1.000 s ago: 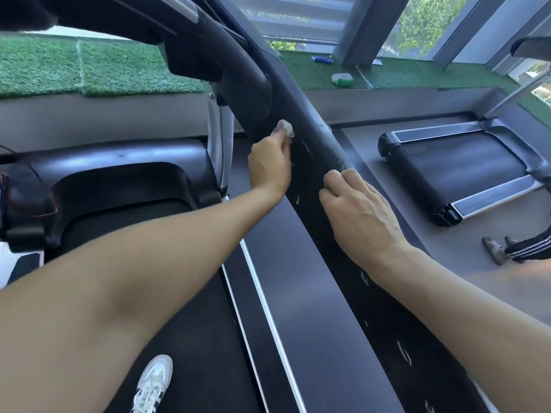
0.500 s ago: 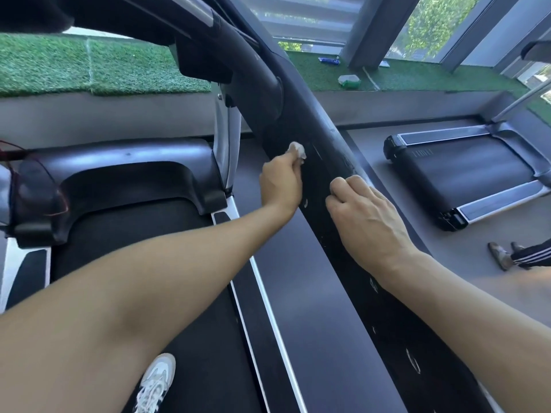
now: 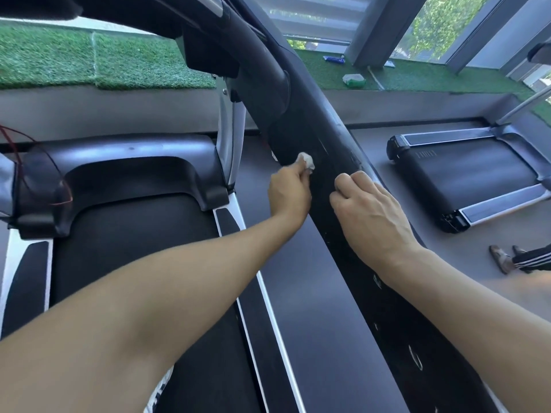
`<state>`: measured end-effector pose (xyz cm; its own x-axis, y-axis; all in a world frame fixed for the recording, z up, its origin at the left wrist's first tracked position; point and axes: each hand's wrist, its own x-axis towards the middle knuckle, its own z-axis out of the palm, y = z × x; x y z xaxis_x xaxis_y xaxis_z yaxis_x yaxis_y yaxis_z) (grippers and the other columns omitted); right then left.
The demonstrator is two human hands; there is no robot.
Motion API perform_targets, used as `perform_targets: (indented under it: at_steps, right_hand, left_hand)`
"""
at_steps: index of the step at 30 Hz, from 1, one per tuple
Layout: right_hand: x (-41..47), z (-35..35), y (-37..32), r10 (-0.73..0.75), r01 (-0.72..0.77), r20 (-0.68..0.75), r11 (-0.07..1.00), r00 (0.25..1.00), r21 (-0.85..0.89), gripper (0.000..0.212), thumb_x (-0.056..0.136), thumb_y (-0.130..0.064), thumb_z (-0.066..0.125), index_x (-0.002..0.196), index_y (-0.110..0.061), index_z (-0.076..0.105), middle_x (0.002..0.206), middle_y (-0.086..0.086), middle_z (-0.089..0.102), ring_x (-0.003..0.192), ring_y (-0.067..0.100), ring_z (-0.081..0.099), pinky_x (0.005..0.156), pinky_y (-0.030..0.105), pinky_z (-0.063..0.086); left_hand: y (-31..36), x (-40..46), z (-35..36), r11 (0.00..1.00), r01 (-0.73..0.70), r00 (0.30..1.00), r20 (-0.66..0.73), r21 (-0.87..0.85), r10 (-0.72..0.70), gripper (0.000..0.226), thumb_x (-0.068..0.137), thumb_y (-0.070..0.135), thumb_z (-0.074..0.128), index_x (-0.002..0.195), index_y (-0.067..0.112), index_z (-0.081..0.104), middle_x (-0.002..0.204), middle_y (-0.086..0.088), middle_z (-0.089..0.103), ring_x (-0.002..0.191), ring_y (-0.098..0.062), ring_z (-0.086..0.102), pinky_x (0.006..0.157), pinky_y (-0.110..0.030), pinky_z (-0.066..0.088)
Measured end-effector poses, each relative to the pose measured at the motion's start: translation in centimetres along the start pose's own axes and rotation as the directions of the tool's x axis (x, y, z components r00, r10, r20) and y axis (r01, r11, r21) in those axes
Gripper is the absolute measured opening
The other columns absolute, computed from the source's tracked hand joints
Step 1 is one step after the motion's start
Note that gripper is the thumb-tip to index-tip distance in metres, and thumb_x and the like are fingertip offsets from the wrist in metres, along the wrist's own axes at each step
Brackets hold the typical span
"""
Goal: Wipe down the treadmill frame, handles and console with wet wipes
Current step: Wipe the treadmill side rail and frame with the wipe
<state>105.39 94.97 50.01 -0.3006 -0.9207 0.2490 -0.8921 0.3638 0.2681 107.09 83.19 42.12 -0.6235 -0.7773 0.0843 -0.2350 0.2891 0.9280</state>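
Note:
A long black side rail [image 3: 316,120] of the treadmill runs diagonally from the top centre to the bottom right. My left hand [image 3: 289,192] grips a small balled white wet wipe [image 3: 306,161] and presses it against the rail's inner face. My right hand [image 3: 366,213] rests on top of the rail just right of the wipe, fingers curled over its edge. The black running belt [image 3: 128,248] and the motor cover [image 3: 125,162] lie below on the left. The console is out of view.
A second treadmill [image 3: 465,180] stands on the floor at right. Another person's feet [image 3: 507,257] stand near it. A green wipes packet [image 3: 353,79] lies on the artificial grass ledge [image 3: 89,61] under the windows. A red cord [image 3: 32,177] hangs at left.
My left hand has slid the wipe down the rail toward me. My right hand has kept its place on the rail. The camera has shifted slightly.

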Motion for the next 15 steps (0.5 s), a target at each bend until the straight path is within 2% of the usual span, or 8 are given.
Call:
perform_targets:
  at_steps: [2,5,8,11,13,15]
  right_hand:
    - [-0.2,0.0,-0.1,0.007,-0.007,-0.025,1.0,1.0,0.006,0.034,0.069,-0.001,0.025,0.062,-0.009,0.057,0.072,0.005,0.054,0.07,0.026,0.056,0.062,0.029,0.049]
    - [-0.2,0.0,-0.2,0.001,0.0,-0.056,1.0,0.998,0.02,0.037,0.073,-0.001,0.024,0.066,-0.006,0.06,0.071,0.006,0.055,0.068,0.027,0.057,0.061,0.029,0.05]
    - [-0.1,-0.1,-0.2,-0.002,0.002,-0.031,1.0,1.0,0.016,0.034,0.068,0.0,0.025,0.06,-0.009,0.057,0.071,0.006,0.054,0.068,0.027,0.057,0.06,0.028,0.049]
    - [-0.2,0.1,0.0,-0.01,0.01,-0.012,1.0,1.0,0.008,0.033,0.066,0.0,0.024,0.057,-0.01,0.054,0.072,0.005,0.054,0.069,0.027,0.057,0.059,0.027,0.048]
    - [-0.3,0.3,0.0,-0.009,0.009,-0.018,1.0,1.0,-0.003,0.035,0.066,0.0,0.023,0.056,-0.011,0.054,0.071,0.004,0.054,0.07,0.026,0.057,0.062,0.026,0.045]
    - [-0.4,0.5,0.0,-0.008,0.008,-0.037,1.0,0.999,-0.01,0.035,0.067,-0.001,0.022,0.057,-0.011,0.055,0.072,0.004,0.054,0.071,0.025,0.056,0.067,0.025,0.038]
  left_hand:
    - [-0.3,-2.8,0.4,0.997,-0.076,0.995,0.061,0.005,0.076,0.024,0.1,0.023,0.045,0.091,0.011,0.064,0.059,-0.004,0.05,0.057,-0.024,0.048,0.057,-0.035,0.039]
    - [-1.1,-4.6,0.7,0.995,-0.099,0.99,0.101,0.009,0.097,0.03,0.101,0.027,0.043,0.09,0.011,0.065,0.05,0.004,0.034,0.048,-0.013,0.03,0.054,-0.031,0.025]
    - [-1.5,-2.2,0.6,0.997,-0.059,0.996,0.067,0.045,0.056,0.03,0.1,0.028,0.044,0.092,0.01,0.067,0.059,-0.002,0.046,0.058,-0.024,0.045,0.058,-0.028,0.027]
    - [-2.0,0.7,0.9,0.994,0.089,0.996,0.014,0.066,-0.09,0.033,0.101,0.029,0.041,0.101,0.011,0.068,0.07,-0.007,0.053,0.072,-0.032,0.054,0.061,-0.029,0.031]
    - [-2.3,1.2,1.4,0.988,0.138,0.99,-0.024,0.064,-0.136,0.032,0.101,0.024,0.039,0.099,0.008,0.066,0.07,-0.009,0.053,0.073,-0.034,0.056,0.059,-0.031,0.033]
    - [-2.4,-0.3,1.8,0.992,0.113,0.994,0.008,0.058,-0.113,0.031,0.101,0.021,0.039,0.091,0.005,0.063,0.065,-0.008,0.05,0.068,-0.035,0.052,0.056,-0.031,0.031]
